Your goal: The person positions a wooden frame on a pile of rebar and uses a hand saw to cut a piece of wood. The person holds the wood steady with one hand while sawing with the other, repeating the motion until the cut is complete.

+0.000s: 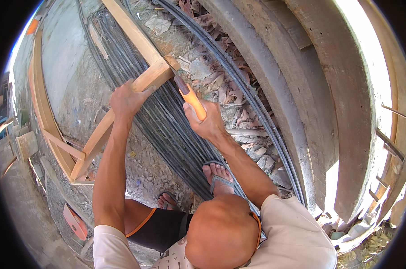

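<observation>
My right hand is wrapped round the orange grip of a hand saw. The saw's thin blade, nearly edge-on, runs up and away along a corner of a wooden frame. A short stub of wood sticks out on the blade's right side; I cannot tell how deep the blade sits in the wood. My left hand grips the frame's crosspiece just left of that corner, fingers closed over the timber. The frame's long rails stretch toward the far side.
A bundle of dark steel rods lies under the frame; my right sandalled foot rests on it. Rubble and dry leaves lie to the right, beside bent rods and stacked weathered planks. A red disc-like piece lies lower left.
</observation>
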{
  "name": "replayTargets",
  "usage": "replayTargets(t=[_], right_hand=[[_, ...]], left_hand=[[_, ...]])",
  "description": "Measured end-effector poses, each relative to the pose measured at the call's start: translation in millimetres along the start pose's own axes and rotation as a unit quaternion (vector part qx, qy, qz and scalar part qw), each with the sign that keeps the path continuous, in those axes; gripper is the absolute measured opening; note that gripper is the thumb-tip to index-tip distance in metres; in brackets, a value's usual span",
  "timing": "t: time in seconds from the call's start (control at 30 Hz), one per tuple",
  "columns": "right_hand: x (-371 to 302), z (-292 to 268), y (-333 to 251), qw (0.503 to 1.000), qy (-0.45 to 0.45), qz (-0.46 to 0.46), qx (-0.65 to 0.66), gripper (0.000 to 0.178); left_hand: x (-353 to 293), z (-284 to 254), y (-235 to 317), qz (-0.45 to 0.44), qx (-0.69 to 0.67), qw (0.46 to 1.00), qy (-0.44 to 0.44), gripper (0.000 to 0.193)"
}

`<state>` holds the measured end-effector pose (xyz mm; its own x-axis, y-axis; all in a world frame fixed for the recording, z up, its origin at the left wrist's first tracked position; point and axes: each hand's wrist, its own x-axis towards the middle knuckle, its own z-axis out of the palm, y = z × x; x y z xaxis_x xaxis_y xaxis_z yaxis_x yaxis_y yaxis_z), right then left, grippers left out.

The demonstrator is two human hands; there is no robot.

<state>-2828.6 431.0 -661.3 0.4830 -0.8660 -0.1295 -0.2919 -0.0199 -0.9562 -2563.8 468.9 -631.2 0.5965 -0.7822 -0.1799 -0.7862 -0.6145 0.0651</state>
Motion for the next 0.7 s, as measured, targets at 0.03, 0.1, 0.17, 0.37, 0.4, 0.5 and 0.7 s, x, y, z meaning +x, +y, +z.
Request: replayTargets(t=[0.03,0.1,0.17,0.37,0.4,0.5,0.7], right_hand=[[-5,2,-4,1.0,-0.015,0.009,-0.004,0.035],[-26,-16,-10,0.999,-0.037,0.027,-0.014,0.034],[-92,-55,-7,0.993,-0.093,0.046,-0.06,0.028],[-149,-92,7,0.991,-0.108,0.019,-0.078,0.033],[-109,-69,8,0.993,-0.082,-0.007,-0.09,0.027],[-7,-10,19,1.0,-0.031,-0.003,-0.002,0.025],[-96,-49,19,0.996,-0.068,-0.004,-0.059,0.027]], left_hand=[[-1,0,-7,-0.007,-0.002,1.0,-0.022,0.083],[-8,1,-16,-0.011,-0.004,1.0,0.013,0.081],[-9,2,-23,-0.016,0.003,0.999,0.032,0.08],[-8,0,-22,-0.02,0.003,0.999,0.028,0.078],[-7,3,-17,-0.011,0.006,0.999,0.04,0.077],[-3,1,0,0.006,-0.016,0.999,0.032,0.075],[-10,0,-18,-0.01,-0.01,0.999,0.031,0.077]])
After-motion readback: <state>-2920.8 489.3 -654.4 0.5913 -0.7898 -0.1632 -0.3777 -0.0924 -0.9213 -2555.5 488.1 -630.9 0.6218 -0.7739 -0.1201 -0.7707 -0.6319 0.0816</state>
